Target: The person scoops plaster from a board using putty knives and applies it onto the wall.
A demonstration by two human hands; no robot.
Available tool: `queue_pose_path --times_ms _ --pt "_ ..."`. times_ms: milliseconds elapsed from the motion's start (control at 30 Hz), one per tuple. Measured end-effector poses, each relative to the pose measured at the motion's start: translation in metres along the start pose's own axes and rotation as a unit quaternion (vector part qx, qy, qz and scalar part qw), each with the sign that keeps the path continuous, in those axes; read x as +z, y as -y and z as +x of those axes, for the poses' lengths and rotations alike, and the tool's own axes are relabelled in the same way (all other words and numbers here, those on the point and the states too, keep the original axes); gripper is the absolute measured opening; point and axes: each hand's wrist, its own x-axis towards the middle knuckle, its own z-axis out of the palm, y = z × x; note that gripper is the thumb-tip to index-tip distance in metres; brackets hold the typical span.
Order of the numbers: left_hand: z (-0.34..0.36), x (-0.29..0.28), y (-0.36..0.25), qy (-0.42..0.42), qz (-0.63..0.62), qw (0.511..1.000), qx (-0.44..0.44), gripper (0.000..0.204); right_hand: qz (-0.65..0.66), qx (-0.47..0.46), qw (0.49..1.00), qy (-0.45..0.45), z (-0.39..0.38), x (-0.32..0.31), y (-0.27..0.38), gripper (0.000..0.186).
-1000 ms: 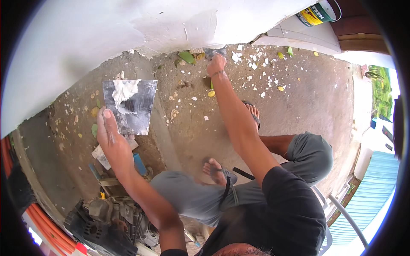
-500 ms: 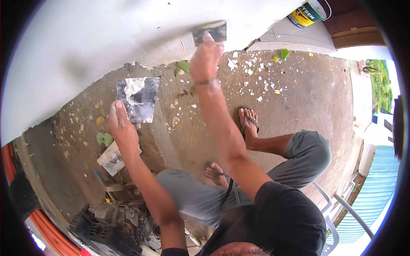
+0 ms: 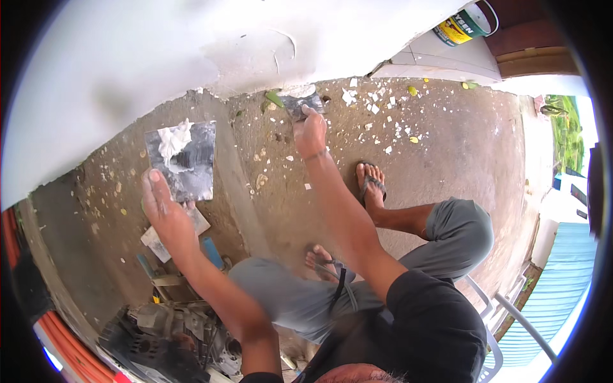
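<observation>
White wall [image 3: 159, 51] seems part-smeared, white paste [image 3: 174, 142] unspread; grey metal plate [image 3: 195, 175] is gripped by left hand [image 3: 171, 218], nine-thirty; grey metal blade [image 3: 296, 105], pinched by right hand [image 3: 310, 136], twelve.

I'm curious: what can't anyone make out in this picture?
In the head view:
Left hand: most fingers, hidden by the wide blade and the hand itself.
Small blade: its gripped end, covered by the right hand.
Wall: its upper part, cut off by the top edge.
White flakes: too small to tell their material.
</observation>
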Motion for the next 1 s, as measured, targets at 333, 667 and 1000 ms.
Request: queue_pose_path --times_ms 333,667,1000 --pt "-0.023 -0.023 -0.001 -0.013 0.002 0.999 0.052 0.04 -0.41 -0.218 0.885 -0.023 0.113 -0.007 -0.069 0.018" --pt "-0.021 -0.021 0.008 0.013 -0.009 0.998 0.058 0.039 -0.615 -0.201 0.763 0.024 0.066 0.088 -0.015 0.016" --pt "-0.025 -0.027 0.005 -0.049 0.041 0.996 0.069 0.044 -0.205 -0.052 0.976 -0.058 0.078 -0.013 -0.066 0.027"
